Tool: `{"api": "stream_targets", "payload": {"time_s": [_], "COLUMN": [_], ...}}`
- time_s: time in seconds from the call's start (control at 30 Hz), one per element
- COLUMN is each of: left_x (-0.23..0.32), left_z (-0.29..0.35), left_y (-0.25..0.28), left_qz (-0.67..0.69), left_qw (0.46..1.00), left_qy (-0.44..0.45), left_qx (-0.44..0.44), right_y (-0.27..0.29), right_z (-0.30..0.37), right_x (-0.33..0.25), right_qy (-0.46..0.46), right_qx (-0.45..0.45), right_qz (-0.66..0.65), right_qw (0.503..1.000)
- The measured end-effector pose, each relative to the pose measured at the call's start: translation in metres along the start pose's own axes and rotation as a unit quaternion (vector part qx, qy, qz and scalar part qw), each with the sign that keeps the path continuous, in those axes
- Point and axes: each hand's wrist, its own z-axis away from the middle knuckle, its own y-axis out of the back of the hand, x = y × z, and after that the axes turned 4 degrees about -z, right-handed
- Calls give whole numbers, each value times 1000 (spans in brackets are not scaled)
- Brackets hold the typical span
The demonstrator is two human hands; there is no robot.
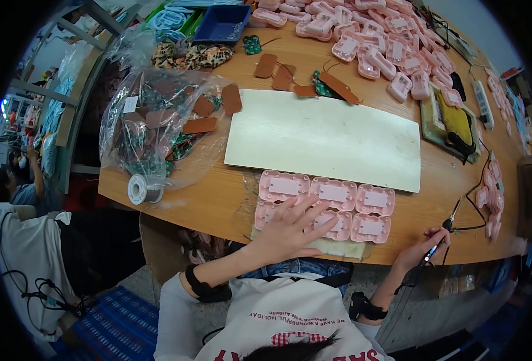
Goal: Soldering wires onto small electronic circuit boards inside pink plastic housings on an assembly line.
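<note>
"Two hands busy at once: how is each one posed?"

"My left hand (290, 225) reaches in from seven o'clock, palm down, fingers fanned wide and gripping nothing. It lies over the pink shells (372, 227), though I can't tell whether the fingertips press on them or just hover. My right hand (426, 245), a little past three o'clock from the left, is closed round a slim dark tool (432, 250), held like a pen, its upper end leaning toward one o'clock. I have a black band round each wrist."

"Where exactly are those shells?"

"Just at the table's near edge, six of them in two rows of three, hollow side up, each with a pale rectangle in its middle. A pale pad (344, 248) shows under the near row, and my left hand hides part of that row."

"And what crowds you?"

"From my left hand, a pale board (323, 138) lies between twelve and one, with brown pieces (338, 88) beyond it. A heap of more pink shells sits at one o'clock. At eleven there's a blue tray (212, 33); at ten, a clear bag (158, 120) with brown and green parts; between nine and ten, a wire spool (138, 189). Beside my right hand, a black cord (470, 228) trails off between two and three, and a yellow-and-black bundle (450, 123) lies farther off, between twelve and one."
</note>
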Motion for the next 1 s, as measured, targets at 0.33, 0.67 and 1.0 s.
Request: {"api": "stream_targets", "payload": {"time_s": [0.33,0.67,1.0], "left_x": [-1,-121,-168], "left_z": [-10,-88,-196], "left_y": [6,32,-9], "left_qz": [-4,17,-11], "left_qw": [998,993,988], "left_qy": [70,100,143], "left_qx": [-9,59,-58], "right_y": [-3,-1,4], "right_z": [4,2,3], "right_x": [-1,3,4], "right_qy": [16,7,-14], "right_qx": [-10,-15,4], "right_qz": [44,57,64], "right_qw": [999,998,998]}}
